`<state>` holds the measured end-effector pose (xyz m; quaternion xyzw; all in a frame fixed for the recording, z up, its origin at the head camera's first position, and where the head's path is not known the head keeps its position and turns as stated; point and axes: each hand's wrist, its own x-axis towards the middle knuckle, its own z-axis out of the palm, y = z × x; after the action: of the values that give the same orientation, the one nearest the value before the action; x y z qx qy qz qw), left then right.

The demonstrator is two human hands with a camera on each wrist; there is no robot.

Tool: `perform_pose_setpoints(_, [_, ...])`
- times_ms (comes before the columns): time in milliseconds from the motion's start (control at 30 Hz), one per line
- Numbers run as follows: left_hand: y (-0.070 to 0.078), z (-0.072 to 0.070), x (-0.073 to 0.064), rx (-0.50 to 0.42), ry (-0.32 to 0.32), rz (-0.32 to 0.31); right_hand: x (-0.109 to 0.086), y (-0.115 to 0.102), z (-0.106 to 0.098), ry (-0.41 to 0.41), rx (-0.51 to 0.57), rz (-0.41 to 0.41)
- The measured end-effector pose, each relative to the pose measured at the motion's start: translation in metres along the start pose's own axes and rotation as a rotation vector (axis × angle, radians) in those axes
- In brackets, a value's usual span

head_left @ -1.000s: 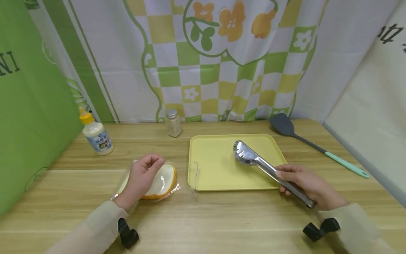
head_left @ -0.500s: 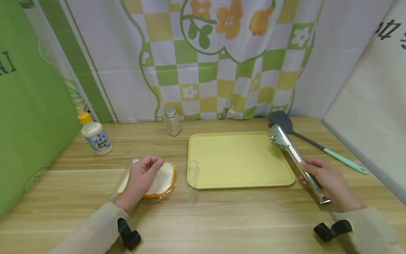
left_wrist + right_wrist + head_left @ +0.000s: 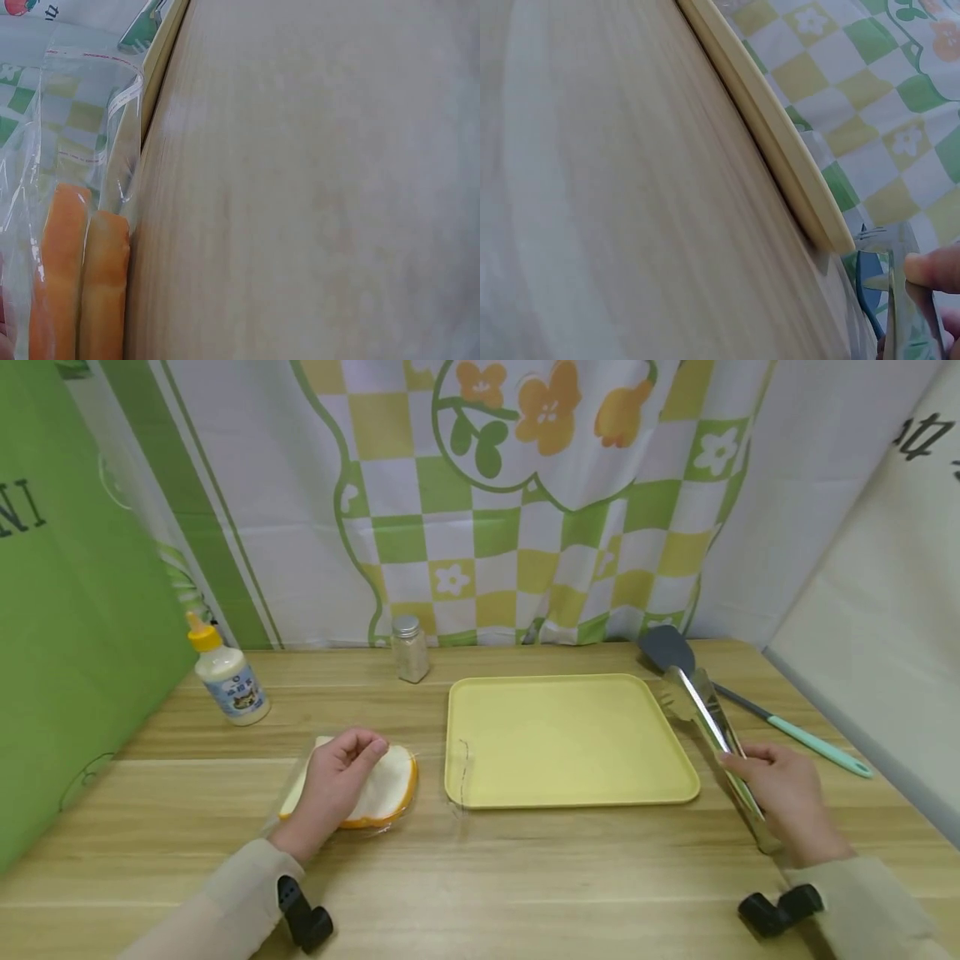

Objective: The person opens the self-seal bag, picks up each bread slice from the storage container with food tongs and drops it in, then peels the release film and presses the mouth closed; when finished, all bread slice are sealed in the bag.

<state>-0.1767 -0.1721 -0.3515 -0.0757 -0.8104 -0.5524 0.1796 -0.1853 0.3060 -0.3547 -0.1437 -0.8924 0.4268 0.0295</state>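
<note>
My left hand [image 3: 333, 781] is over the bread slices [image 3: 393, 785] at centre left, its fingertips pinching the clear plastic bag [image 3: 90, 142] around them. In the left wrist view two bread crusts [image 3: 64, 277] show inside the bag, whose mouth rises above them. Just right of the yellow tray [image 3: 570, 739], my right hand [image 3: 783, 797] grips metal tongs [image 3: 712, 718] by the middle of their arms. Their two heads are spread apart, pointing to the back. Only the thumb and part of the fingers [image 3: 937, 270] show in the right wrist view.
Behind the tongs lies a spatula [image 3: 667, 647] with a grey blade and mint handle. A squeeze bottle [image 3: 232, 685] with a yellow cap stands at the back left, and a glass shaker [image 3: 410, 652] stands behind the tray. Patterned cloth [image 3: 480, 543] hangs along the back edge.
My right hand has carried the tongs from over the tray to its right side, and the tongs' arms have spread apart. My left hand has stayed at the bread.
</note>
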Motion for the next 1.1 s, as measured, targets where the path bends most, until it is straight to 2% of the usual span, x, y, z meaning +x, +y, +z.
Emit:
perform_pose_setpoints(433, [0.001,-0.001,-0.002,0.012,0.003,-0.034,0.000,-0.009,0.009,0.022,0.000,0.053])
perform_pose_setpoints(633, [0.001,0.000,-0.002,0.001,0.002,-0.028,-0.001,-0.009,0.011,0.045,-0.010,0.040])
perform_pose_setpoints(733, [-0.001,0.000,-0.002,-0.007,0.008,-0.002,-0.001,-0.009,0.011,0.042,-0.016,0.038])
perform_pose_setpoints(867, [-0.002,0.001,-0.002,-0.035,0.019,0.052,-0.002,-0.009,0.012,0.025,-0.015,0.029])
perform_pose_setpoints(967, [-0.001,0.001,-0.002,-0.032,0.016,0.034,-0.001,-0.010,0.012,-0.004,0.008,0.024])
perform_pose_setpoints(1100, [0.000,0.001,-0.001,0.015,-0.001,-0.010,0.000,-0.011,0.011,-0.056,0.016,0.022])
